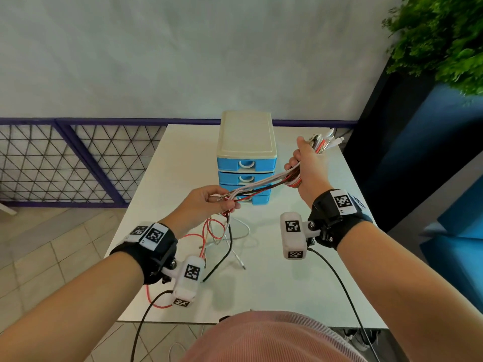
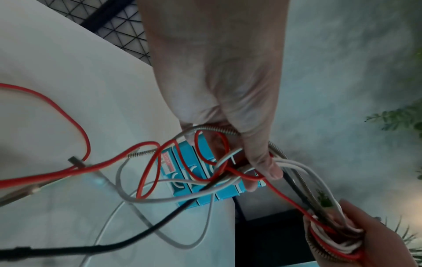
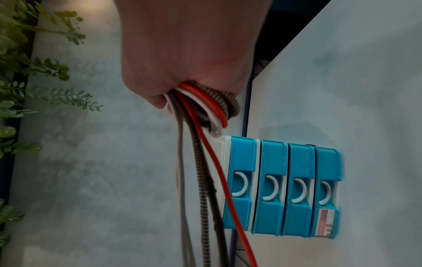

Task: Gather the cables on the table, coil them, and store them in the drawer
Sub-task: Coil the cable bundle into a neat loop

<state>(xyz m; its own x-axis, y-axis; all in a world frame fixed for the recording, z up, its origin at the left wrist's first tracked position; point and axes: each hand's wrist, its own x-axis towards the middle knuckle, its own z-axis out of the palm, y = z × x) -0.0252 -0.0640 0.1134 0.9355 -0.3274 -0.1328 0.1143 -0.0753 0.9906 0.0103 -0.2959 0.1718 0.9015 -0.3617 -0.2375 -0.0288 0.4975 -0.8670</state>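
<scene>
A bundle of cables (image 1: 261,184), red, white, black and spring-wrapped, stretches in the air between my two hands. My right hand (image 1: 304,163) grips the coiled loops (image 3: 205,106) of the bundle, with plug ends (image 1: 328,142) sticking out above the fist. My left hand (image 1: 209,202) pinches the same strands (image 2: 237,169) lower down, thumb against fingers. Below it the loose tails (image 1: 222,239) hang onto the white table (image 1: 300,283). The blue drawer unit (image 1: 247,158) with a cream top stands behind the hands, all its drawers (image 3: 283,189) closed.
A red cable loop (image 2: 75,126) and a black cable (image 2: 114,243) trail across the table toward its left front edge. A mesh railing (image 1: 65,158) runs behind on the left. A green plant (image 1: 439,40) and a dark blue panel stand at the right.
</scene>
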